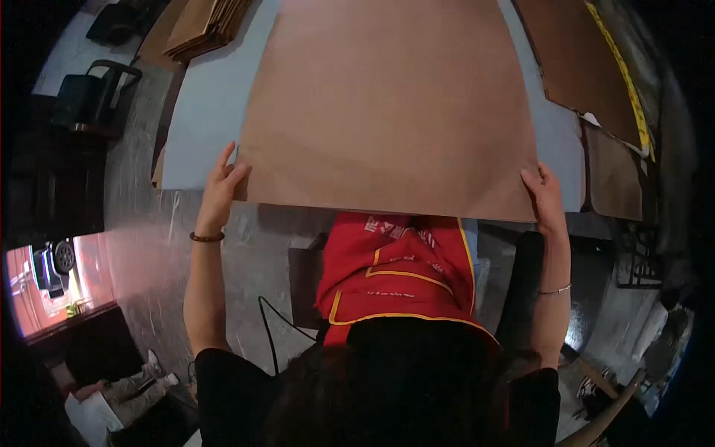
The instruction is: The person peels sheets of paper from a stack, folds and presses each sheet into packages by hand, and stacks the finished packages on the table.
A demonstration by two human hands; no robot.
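Observation:
A large brown sheet (387,112), like paper or thin card, lies over a pale blue-grey table surface (197,119), its near edge reaching past the table's edge. My left hand (222,182) pinches the sheet's near left corner between thumb and fingers. At the near right corner, my right hand (545,194) grips the sheet the same way, thumb on top. The fingers beneath the sheet are partly hidden. Below the near edge, a red apron (395,272) with yellow trim shows on my body.
Folded brown sheets (205,26) are stacked at the back left. Brown board (581,59) and a yellow measuring tape (625,71) lie at the right. A dark green container (86,97) stands left. Another person's legs (138,391) show at lower left, another person's arm (614,410) at lower right.

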